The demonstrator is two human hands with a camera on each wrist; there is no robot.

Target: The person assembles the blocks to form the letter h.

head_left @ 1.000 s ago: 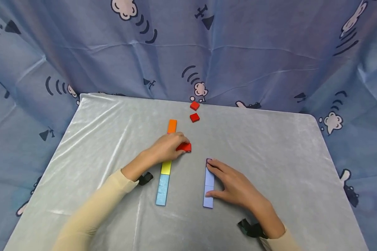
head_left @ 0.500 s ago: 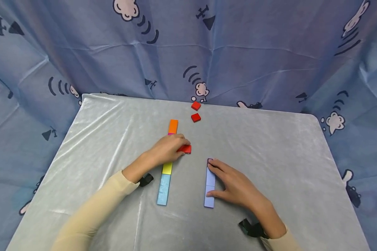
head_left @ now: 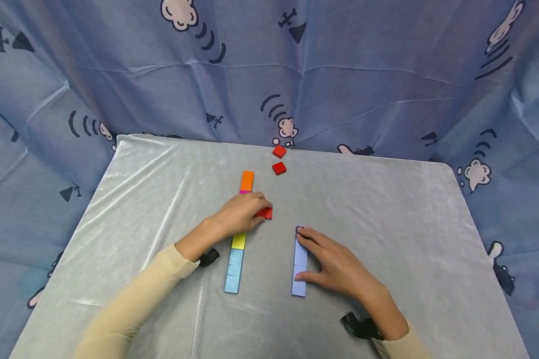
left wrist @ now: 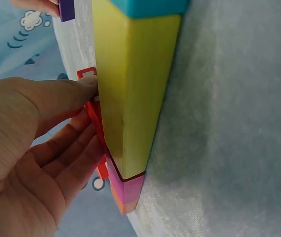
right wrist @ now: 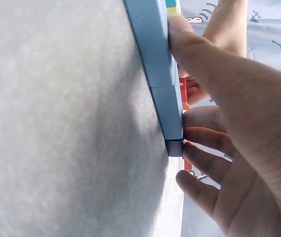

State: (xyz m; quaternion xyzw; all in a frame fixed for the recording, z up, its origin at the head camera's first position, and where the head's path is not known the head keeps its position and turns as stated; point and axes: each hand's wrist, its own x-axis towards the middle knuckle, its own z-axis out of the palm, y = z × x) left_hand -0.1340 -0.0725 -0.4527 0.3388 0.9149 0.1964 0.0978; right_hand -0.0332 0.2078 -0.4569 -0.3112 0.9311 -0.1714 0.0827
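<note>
My left hand (head_left: pixel 240 213) reaches across a row of coloured blocks and pinches a red block (head_left: pixel 265 213) just right of that row. In the left wrist view the thumb and fingers are on the red block, close beside the yellow block (left wrist: pixel 125 89). The row runs from an orange block (head_left: pixel 247 180) through magenta (head_left: pixel 245 192) and yellow to light blue (head_left: pixel 234 270). My right hand (head_left: pixel 336 262) rests with spread fingers on a second row of lavender blocks (head_left: pixel 300 257). A dark purple block (right wrist: pixel 174 148) forms its far end.
Two loose red blocks (head_left: pixel 279 168) lie near the table's back edge. A pale cloth covers the table (head_left: pixel 386 214). Blue patterned curtains (head_left: pixel 363 75) stand behind and at both sides.
The left hand has shifted slightly toward the near side with the red block, showing a little more of the magenta block. The right hand has stayed in place on the lavender row.
</note>
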